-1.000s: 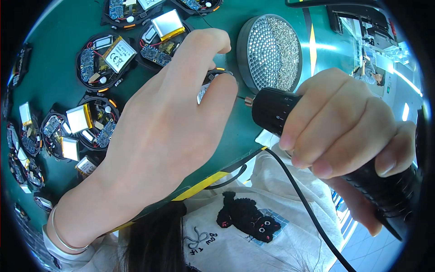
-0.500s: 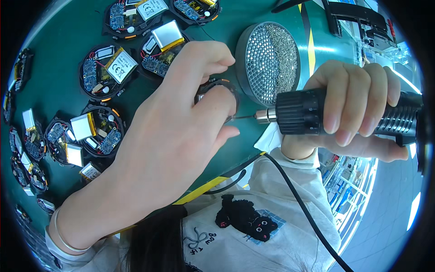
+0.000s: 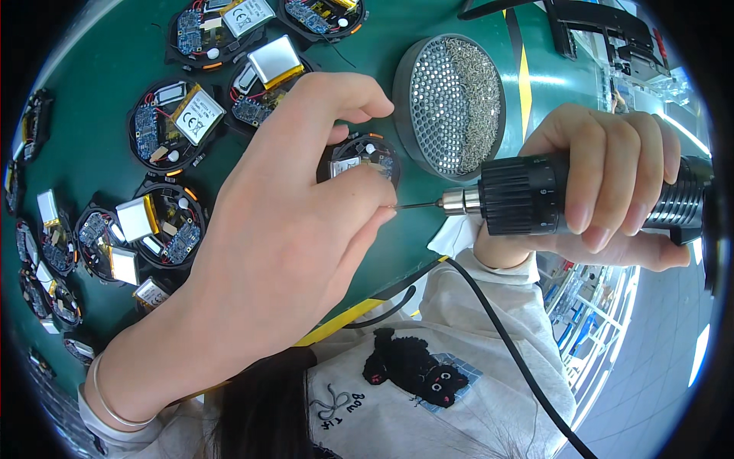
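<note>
Green bench (image 3: 99, 99): hands on round circuit unit (image 3: 359, 161), electric screwdriver (image 3: 550, 195).

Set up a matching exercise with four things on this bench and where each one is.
Things:
1. electric screwdriver
2. round screw tray
3. round circuit assembly
4. black cable

Places:
A. under the left hand's fingertips
B. gripped in the right hand
C. trailing over the pale shirt
D. on the green mat beyond the screwdriver's bit

Pairs: 1-B, 2-D, 3-A, 4-C
</note>
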`<state>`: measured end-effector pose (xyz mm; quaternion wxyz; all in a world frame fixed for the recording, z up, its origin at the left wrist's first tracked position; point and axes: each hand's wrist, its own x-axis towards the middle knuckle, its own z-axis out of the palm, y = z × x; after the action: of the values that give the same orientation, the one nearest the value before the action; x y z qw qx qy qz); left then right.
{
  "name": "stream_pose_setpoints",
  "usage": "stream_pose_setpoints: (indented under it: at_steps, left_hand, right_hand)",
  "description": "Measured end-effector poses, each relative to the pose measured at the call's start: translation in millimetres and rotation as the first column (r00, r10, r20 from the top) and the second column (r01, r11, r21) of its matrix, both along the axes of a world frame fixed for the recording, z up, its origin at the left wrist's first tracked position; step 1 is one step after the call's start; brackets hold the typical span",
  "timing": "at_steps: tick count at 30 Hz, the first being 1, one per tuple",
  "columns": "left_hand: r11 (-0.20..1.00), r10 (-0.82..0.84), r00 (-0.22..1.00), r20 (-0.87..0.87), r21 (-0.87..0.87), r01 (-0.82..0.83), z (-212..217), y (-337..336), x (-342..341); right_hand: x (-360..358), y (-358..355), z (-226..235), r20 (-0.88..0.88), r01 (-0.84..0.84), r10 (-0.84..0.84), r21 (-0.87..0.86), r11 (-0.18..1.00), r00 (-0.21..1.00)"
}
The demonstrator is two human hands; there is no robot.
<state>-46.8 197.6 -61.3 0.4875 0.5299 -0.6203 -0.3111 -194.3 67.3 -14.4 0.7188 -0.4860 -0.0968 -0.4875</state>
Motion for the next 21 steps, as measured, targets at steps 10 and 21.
stream_pose_setpoints:
  at_steps: [10,21]
  left_hand:
    - [0.998,-0.030,0.998,0.051,-0.047,0.033,1,-1,4]
    - [0.988,-0.132,0.986,0.099,-0.073,0.140,1,-1,3]
  right_hand:
    - [-9,-3,6,0.013,0.017,-0.018,0.021,1.000,1.000]
    - [-20,-9,11,-0.102,-0.066,0.067,0.021,0.998,0.993]
